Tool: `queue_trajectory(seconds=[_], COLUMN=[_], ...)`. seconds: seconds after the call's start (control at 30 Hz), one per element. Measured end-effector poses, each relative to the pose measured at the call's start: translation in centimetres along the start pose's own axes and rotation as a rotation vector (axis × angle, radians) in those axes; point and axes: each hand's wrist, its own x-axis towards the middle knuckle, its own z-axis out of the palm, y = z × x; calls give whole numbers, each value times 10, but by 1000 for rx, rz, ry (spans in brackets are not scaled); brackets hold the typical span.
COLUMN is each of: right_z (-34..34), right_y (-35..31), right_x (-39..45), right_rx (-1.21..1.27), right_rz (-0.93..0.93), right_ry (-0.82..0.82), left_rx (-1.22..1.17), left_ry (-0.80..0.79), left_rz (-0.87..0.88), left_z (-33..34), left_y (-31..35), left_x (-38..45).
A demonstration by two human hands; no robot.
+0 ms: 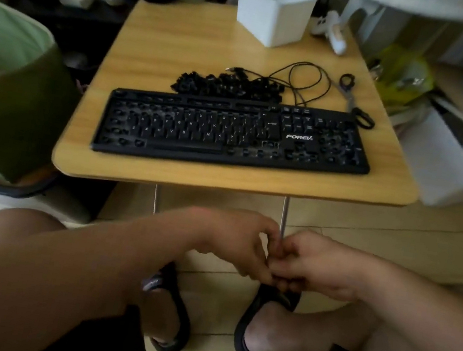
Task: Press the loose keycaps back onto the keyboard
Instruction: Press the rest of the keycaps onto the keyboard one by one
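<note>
Keyboard [234, 135] black (many keycaps [227, 85] off)

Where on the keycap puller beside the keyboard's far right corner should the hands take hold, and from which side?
Judging from this view, best by the upper ring of the keycap puller, coming from above. It lies flat on the table, angled toward the keyboard, with its lower loop against the keyboard's corner. The upper ring lies on bare wood, right of the cable, so fingers can likely pinch it unobstructed.
</note>
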Motion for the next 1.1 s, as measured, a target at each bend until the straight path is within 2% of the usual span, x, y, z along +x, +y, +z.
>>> queue_trajectory(seconds=[0.07,0.23,0.37,0.5,0.67,0.97,1.1], right_z=[9,25,27,25,29,35,36], right_y=[-27,-91,-131,-152,-177,-206,-231], right_x=[-29,-46,-24,-2,21,56,67], right_rx=[54,173,104,13,-52,-244,-581], right_rz=[-142,-637,-848,-893,-907,-838,-843], right_ry=[127,533,701,729,696,756,724], left_rx=[-82,-291,-521,-684,-754,-610,-475], left_ry=[10,177,336,462,514,620,744], left_rz=[93,399,506,506,477,360,282], left_z=[-15,-73,-97,-109,-132,-158,-174], left_y=[9,32,15,0,-19,-46,-57], left_x=[-12,-50,-59,-64,-80,-102,-115])
